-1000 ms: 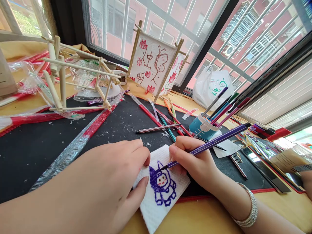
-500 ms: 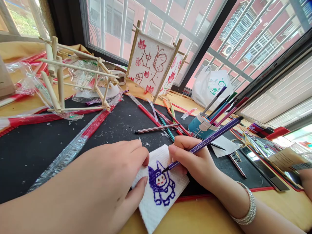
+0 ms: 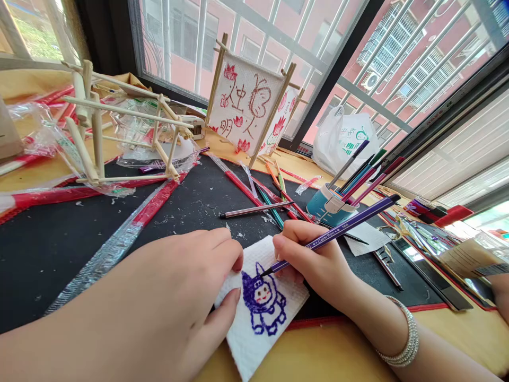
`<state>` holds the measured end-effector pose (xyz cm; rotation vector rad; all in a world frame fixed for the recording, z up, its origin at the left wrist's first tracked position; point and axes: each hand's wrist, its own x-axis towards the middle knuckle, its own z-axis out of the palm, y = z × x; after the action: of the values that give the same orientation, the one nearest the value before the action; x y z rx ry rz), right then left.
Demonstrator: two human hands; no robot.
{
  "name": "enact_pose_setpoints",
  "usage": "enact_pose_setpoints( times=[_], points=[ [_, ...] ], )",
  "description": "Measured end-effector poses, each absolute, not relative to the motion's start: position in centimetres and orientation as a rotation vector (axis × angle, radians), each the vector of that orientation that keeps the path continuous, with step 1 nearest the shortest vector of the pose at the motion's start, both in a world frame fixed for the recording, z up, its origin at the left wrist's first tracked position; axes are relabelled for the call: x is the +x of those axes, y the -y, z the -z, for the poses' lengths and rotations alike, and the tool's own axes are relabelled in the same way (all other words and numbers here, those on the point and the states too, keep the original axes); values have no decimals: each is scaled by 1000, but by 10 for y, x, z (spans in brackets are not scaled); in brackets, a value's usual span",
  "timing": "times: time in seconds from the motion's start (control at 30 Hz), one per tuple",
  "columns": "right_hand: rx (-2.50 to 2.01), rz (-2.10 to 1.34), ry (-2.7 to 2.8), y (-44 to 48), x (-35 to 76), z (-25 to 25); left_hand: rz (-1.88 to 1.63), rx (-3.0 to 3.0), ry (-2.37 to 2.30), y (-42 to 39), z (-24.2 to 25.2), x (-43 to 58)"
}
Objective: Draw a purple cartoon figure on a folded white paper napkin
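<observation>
The white, textured tissue (image 3: 248,350) bears a partly filled purple cartoon figure (image 3: 263,300).

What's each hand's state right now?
Left hand: closed, pinching the paper at its left edge.
Right hand: closed, holding the purple pen.
</observation>
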<state>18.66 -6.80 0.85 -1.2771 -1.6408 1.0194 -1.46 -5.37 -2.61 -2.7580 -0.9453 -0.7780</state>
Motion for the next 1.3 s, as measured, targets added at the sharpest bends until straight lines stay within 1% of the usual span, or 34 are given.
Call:
enact_pose_setpoints(
  times=[0.37, 1.3],
  points=[
    [-1261, -1038, 1626, 68, 186, -8, 828, -2762, 941, 54, 27, -15],
    [-1305, -1046, 1548, 64, 185, -9, 800, -2759, 967, 53, 28, -16]
  ],
)
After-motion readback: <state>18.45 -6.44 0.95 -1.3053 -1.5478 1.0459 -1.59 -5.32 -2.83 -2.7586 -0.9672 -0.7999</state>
